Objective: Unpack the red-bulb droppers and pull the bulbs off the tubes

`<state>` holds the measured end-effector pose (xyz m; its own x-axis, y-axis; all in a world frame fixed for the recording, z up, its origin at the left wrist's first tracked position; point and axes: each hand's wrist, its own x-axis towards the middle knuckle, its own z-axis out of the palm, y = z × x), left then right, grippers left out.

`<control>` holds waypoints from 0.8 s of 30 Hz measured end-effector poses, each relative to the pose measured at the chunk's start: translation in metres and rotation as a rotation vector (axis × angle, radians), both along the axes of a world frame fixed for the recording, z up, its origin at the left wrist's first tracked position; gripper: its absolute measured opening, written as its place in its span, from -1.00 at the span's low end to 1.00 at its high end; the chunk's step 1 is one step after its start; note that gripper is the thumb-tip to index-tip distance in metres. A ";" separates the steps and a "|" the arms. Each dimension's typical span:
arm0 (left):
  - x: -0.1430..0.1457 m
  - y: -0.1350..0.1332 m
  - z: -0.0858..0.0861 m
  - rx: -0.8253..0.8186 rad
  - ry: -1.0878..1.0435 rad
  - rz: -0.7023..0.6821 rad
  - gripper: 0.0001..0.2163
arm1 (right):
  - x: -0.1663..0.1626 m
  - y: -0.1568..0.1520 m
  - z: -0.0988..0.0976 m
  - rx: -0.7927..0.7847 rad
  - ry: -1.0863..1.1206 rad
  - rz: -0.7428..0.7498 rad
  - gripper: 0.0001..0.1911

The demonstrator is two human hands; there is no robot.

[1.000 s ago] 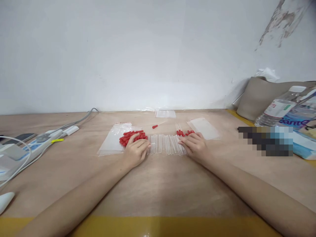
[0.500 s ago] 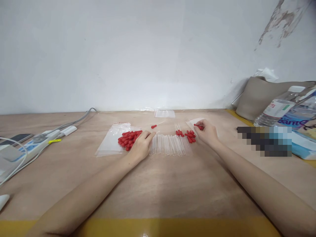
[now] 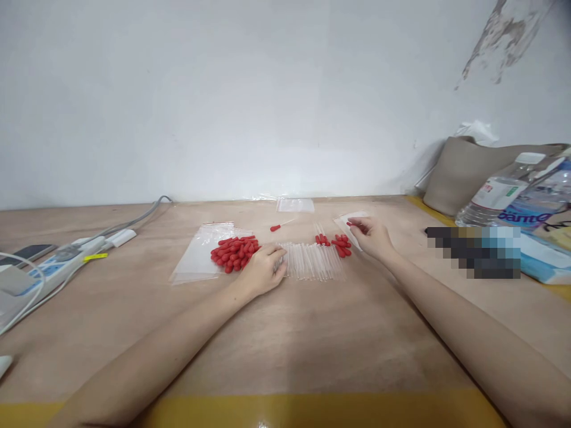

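A row of clear thin tubes lies in the middle of the wooden table. My left hand rests at the row's left end with fingers curled onto the tubes. Behind that hand, a pile of red rubber caps sits on a clear plastic bag. A smaller group of red caps lies at the row's right end. My right hand hovers just beyond them, pinching one red cap over another clear bag. One assembled dropper lies farther back.
A power strip with cables and a phone lie at the far left. At the right stand a beige bag, water bottles and a blurred object. A small clear bag lies near the wall.
My right hand left the tube row, moved back and right, and picked up a red cap. My left hand shifted slightly right along the tubes' left end.
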<state>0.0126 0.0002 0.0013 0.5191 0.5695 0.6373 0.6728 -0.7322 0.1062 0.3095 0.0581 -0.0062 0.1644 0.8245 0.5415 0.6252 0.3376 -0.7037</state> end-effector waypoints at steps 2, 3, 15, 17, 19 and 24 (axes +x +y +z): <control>0.001 -0.004 0.001 -0.045 0.019 -0.020 -0.73 | 0.000 -0.001 0.000 -0.015 0.006 0.026 -0.76; 0.001 -0.006 0.002 -0.066 0.029 -0.027 -0.68 | 0.000 -0.001 -0.001 -0.025 0.010 0.034 -0.78; -0.010 -0.013 -0.001 -0.083 0.127 -0.025 -0.62 | 0.013 -0.002 -0.008 -0.198 -0.131 0.046 -0.65; -0.010 -0.012 -0.002 -0.090 0.131 -0.029 -0.63 | 0.013 -0.002 -0.007 -0.203 -0.136 0.029 -0.63; -0.010 -0.012 -0.003 -0.092 0.131 -0.034 -0.63 | 0.013 -0.001 -0.005 -0.196 -0.140 0.003 -0.64; -0.009 -0.013 -0.001 -0.077 0.155 -0.013 -0.61 | 0.003 -0.001 0.008 -0.139 -0.239 -0.048 -0.69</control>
